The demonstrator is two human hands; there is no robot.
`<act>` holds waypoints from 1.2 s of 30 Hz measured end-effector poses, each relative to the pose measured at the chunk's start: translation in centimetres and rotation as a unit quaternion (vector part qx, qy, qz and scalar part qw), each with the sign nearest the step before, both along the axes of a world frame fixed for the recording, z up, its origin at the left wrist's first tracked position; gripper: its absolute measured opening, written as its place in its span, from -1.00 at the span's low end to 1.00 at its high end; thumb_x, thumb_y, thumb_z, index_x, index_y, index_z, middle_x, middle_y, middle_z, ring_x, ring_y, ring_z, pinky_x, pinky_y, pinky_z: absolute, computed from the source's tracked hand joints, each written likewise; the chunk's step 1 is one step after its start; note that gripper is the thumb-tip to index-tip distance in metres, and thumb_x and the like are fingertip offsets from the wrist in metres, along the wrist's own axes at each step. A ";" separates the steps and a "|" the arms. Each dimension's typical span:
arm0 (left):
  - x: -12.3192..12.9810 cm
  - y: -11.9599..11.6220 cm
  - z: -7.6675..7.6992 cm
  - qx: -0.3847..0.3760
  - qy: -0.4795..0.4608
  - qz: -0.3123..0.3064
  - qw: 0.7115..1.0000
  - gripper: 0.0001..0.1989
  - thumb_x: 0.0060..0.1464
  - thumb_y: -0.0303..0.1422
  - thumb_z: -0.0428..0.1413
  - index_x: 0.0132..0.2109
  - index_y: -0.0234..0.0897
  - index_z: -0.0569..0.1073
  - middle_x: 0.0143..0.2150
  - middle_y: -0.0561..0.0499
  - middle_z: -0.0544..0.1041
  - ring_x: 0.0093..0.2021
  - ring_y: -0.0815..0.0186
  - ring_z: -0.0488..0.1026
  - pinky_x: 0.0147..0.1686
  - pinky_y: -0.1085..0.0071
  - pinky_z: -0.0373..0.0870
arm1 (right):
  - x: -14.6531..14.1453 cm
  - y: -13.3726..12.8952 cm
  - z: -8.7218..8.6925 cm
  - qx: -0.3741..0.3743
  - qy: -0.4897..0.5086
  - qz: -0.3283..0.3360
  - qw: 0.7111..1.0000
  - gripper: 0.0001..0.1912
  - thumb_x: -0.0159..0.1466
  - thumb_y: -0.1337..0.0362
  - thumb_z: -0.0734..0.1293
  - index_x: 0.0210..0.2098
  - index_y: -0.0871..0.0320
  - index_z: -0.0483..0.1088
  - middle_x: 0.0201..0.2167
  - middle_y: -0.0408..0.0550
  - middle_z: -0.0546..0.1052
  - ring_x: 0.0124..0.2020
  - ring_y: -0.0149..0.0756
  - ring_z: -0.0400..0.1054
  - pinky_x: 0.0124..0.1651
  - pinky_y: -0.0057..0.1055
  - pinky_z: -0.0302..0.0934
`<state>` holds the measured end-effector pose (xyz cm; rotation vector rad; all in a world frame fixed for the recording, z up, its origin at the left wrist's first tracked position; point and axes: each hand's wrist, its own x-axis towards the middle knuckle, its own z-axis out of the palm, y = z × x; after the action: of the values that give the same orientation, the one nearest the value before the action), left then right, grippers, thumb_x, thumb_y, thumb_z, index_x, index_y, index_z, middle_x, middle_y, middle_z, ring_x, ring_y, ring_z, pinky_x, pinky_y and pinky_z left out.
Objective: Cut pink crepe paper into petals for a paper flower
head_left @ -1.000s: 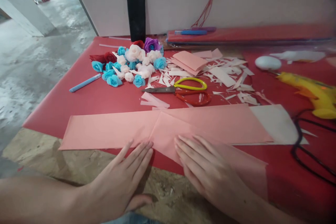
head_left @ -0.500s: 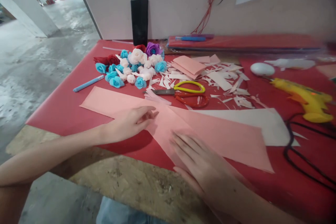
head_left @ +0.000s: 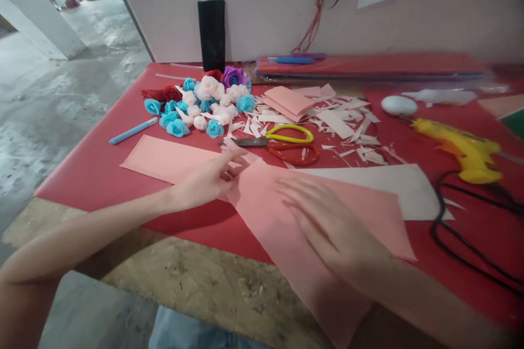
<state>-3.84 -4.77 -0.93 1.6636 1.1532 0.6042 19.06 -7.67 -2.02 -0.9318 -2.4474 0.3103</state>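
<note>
A long pink paper strip (head_left: 282,229) lies slantwise across the red tabletop and hangs past its front edge. Beneath it is another pink paper piece (head_left: 164,158), whose ends show on either side. My left hand (head_left: 208,177) has its fingers curled at the upper left edge of the slanting strip, seemingly pinching it; the fingertips are partly hidden. Stretched out over the same strip, the fingers of my right hand (head_left: 327,218) rest on or just above its surface, slightly blurred. Scissors (head_left: 282,142) with a yellow and a red handle lie just behind the paper.
Paper roses (head_left: 213,98) in several colours sit at the back left, by an upright black phone (head_left: 212,35) and a blue pen (head_left: 133,131). Paper scraps (head_left: 344,120) spread behind the scissors. At right are a yellow glue gun (head_left: 462,147), its black cord (head_left: 440,218) and white paper (head_left: 409,191).
My right hand has shifted up and right over the slanting strip, uncovering more of its lower part. My left hand has moved onto the strip's upper left edge. The view has shifted slightly.
</note>
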 end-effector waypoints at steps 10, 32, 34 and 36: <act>-0.3 0.3 -0.2 0.010 -0.127 -0.002 0.992 -0.60 0.01 -0.50 0.03 0.04 -0.30 0.31 -0.02 -0.11 0.45 -0.19 0.37 0.43 -0.20 0.43 0.38 | -3.0 5.7 3.0 -0.377 0.172 -0.089 0.906 -0.82 0.14 0.20 0.29 -0.43 0.19 0.43 -0.46 -0.12 0.49 -0.41 -0.36 0.35 -0.33 -0.45 0.21; 1.0 1.5 2.3 0.017 -0.029 0.054 0.998 -0.84 -0.02 -0.36 0.15 -0.32 -0.35 0.58 -0.38 0.02 0.60 -0.42 0.43 0.44 -0.44 0.55 0.31 | -4.6 6.1 4.0 -0.387 0.225 -0.103 0.888 -0.87 -0.03 0.23 0.37 -0.60 0.18 0.43 -0.60 -0.17 0.42 -0.58 -0.47 0.18 -0.53 -0.49 0.02; 1.0 1.6 2.3 0.008 -0.028 0.061 0.998 -0.86 -0.03 -0.37 0.16 -0.35 -0.34 0.58 -0.41 0.03 0.60 -0.44 0.44 0.44 -0.45 0.56 0.32 | -4.4 6.2 4.5 -0.388 0.226 -0.113 0.886 -0.88 -0.05 0.26 0.39 -0.64 0.17 0.44 -0.63 -0.17 0.42 -0.60 -0.48 0.17 -0.55 -0.49 0.01; 0.9 1.7 2.3 -0.002 -0.034 0.068 0.997 -0.89 -0.05 -0.39 0.17 -0.38 -0.33 0.58 -0.43 0.05 0.59 -0.45 0.45 0.44 -0.46 0.57 0.34 | -3.9 6.3 5.0 -0.380 0.231 -0.125 0.887 -0.89 -0.05 0.27 0.40 -0.65 0.16 0.45 -0.66 -0.19 0.40 -0.62 -0.49 0.16 -0.57 -0.49 0.01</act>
<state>-2.96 -3.12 1.39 1.5578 1.2235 0.7374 15.13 -1.33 2.95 -1.2780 -1.7228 1.2933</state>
